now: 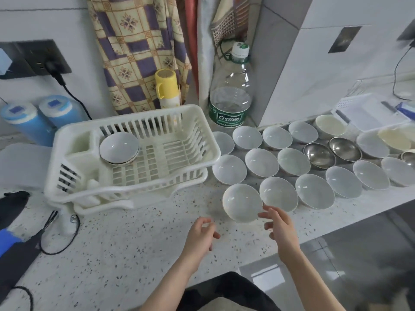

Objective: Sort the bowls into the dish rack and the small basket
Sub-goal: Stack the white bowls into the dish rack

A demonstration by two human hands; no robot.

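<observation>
A white dish rack point(132, 158) stands on the speckled counter at left, with one white bowl point(119, 148) leaning inside it. Several white bowls point(261, 162) lie in rows to its right, with two steel bowls point(318, 154) and cream bowls point(330, 125) farther back. The small white basket point(359, 108) is at the far right. The nearest white bowl point(241, 202) is tilted towards me, and my right hand point(280, 227) pinches its right rim with thumb and forefinger. My left hand point(199, 234) hovers left of that bowl, fingers loosely curled and holding nothing.
A large clear water bottle point(231, 93) and a yellow-capped can point(167, 90) stand behind the rack by a patterned curtain. Two blue canisters point(33, 117) stand at back left. Black cables point(58, 234) and dark items lie at front left. The counter edge drops off at right.
</observation>
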